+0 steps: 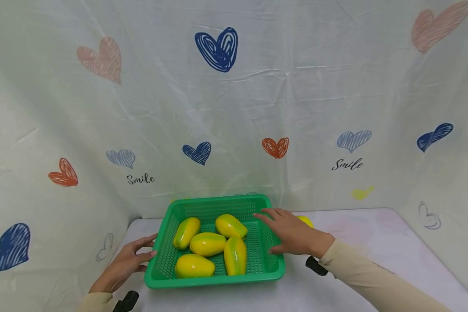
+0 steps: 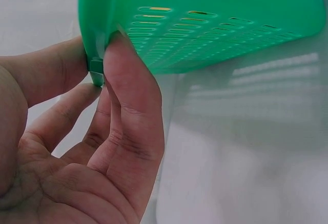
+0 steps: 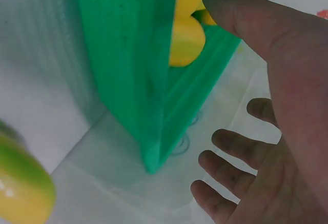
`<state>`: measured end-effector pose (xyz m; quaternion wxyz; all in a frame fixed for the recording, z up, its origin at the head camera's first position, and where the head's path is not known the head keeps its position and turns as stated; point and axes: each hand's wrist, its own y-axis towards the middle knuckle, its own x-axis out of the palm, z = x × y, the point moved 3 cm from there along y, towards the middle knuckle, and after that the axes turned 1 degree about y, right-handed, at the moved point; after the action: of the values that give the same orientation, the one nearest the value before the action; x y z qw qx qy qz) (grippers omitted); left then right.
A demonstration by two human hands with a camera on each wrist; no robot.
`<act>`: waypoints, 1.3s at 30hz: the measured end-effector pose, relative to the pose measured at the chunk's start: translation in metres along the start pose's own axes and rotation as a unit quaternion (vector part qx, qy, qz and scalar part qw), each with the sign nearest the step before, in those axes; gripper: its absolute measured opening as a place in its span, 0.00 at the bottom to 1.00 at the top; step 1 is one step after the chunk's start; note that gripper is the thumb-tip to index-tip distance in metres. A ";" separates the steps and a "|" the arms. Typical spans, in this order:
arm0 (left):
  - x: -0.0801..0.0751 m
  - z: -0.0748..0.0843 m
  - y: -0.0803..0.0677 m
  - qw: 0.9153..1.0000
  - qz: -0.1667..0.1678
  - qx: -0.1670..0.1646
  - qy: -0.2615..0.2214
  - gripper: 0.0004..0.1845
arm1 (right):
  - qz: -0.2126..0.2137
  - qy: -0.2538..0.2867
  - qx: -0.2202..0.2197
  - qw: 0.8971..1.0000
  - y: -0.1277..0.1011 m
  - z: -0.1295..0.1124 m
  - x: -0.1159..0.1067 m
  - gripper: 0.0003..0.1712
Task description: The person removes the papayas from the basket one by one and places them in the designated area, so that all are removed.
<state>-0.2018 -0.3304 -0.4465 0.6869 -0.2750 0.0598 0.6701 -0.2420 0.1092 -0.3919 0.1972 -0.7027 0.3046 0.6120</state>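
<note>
While both hands (image 1: 296, 236) flank the basket (image 1: 214, 279), one mango (image 1: 306, 220) lies outside.

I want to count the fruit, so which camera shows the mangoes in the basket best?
The head view: all five mangoes lie unobstructed in the green basket. The right wrist view catches parts of a few over the rim; the left wrist view shows only yellow glints through the slots.

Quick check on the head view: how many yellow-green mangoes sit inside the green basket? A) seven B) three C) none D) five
D: five mangoes lie inside the green basket; a sixth yellow fruit sits outside on the table, behind the right hand. The left hand touches the basket's left rim.
</note>
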 end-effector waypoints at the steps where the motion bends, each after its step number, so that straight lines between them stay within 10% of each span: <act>1: 0.000 0.000 0.000 1.000 0.001 -0.001 0.000 0.36 | -0.004 -0.002 -0.006 1.000 0.003 -0.004 0.001 0.55; 39: 0.001 -0.001 -0.001 1.000 0.008 0.002 -0.002 0.36 | -0.183 -0.071 0.011 0.980 0.065 -0.064 0.044 0.44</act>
<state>-0.2006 -0.3304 -0.4477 0.6820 -0.2714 0.0623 0.6763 -0.2356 0.0111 -0.4181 0.3346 -0.6993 0.1623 0.6104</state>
